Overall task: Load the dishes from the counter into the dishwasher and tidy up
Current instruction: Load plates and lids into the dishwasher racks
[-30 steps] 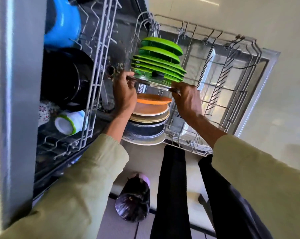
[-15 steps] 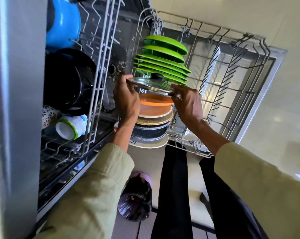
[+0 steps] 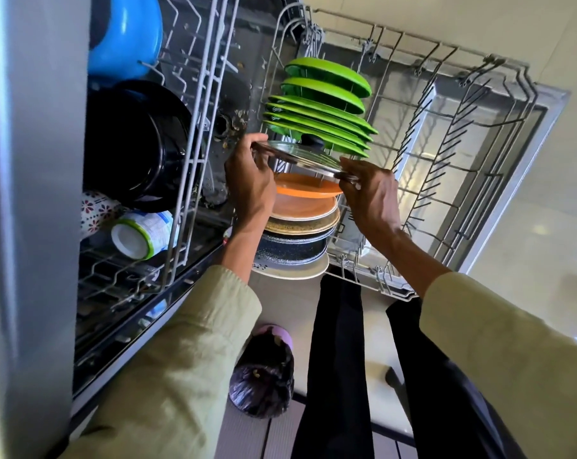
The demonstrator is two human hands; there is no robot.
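A round glass lid with a steel rim and a black knob (image 3: 305, 157) sits at the centre of the frame, pinched by its edge between both hands: the left hand (image 3: 249, 180) curls its fingers over the rim on the left, the right hand (image 3: 371, 193) grips the rim on the right. The lid is tilted, knob side facing up the frame, and hangs over the pulled-out grey wire lower rack (image 3: 446, 154) between two rows of dishes. Above it stands a row of glossy green plastic plates (image 3: 323, 107), thin and on edge. Below it come a matte orange plate (image 3: 305, 188), a tan plate with a pale rim (image 3: 305, 208), a speckled dark pan (image 3: 290, 248) and a white plate (image 3: 293, 270).

At the left of the frame the upper rack holds a shiny blue bowl (image 3: 124, 38), a black enamelled pot (image 3: 134, 144), a floral-patterned cup (image 3: 96, 207) and a white cylindrical tumbler with a green rim (image 3: 141, 233) (lying on its side). A crinkled dark bin bag in a lilac bin (image 3: 263, 372) stands on the floor at lower centre.

Against half a second ago, the lid is tipped a little more, so more of its glass and knob shows; the hands keep the same grips.
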